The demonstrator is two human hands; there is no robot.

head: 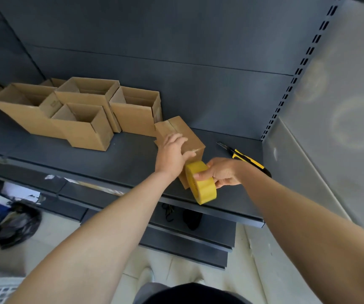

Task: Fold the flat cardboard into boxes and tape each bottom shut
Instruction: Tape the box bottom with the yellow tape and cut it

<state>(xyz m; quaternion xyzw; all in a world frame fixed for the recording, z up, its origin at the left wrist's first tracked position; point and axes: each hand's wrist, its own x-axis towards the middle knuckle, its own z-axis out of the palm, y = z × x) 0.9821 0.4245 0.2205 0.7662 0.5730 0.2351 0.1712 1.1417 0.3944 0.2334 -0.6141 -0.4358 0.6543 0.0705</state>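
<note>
**A:** Widest first: dark grey metal shelf (132, 154), with a cluster of open-topped brown cardboard boxes (82, 119) towards its left. And the one in work?

**B:** Right of that cluster, near the shelf's front edge: small brown cardboard box (177, 128), closed flaps upward. Pinned by the left hand (172, 152), fingers straight and flat on top, curled round nothing.

**A:** Handling?

**B:** Probably light and hollow. Stiff at edges and corners, springy across the flaps. Likely to slide on smooth metal unless pressed down. Best held with a flat palm over the seam or by the corners, never squeezed mid-wall.

**A:** Right side?

**B:** Right hand (222, 172), grip closed round the yellow roll of packing tape (200, 183), held against the box's near end. Just beyond that wrist, a yellow-and-black utility knife (244, 159), flat on the shelf.

**A:** Hard to make out?

**B:** Plenty. Tape strip nearly invisible, only a faint sheen along the seam. Near wall of the box hidden behind both hands and the roll. Knife's rear end covered by the right forearm. Blade out or in, cannot tell. Far-left boxes cut off by the frame.
</note>
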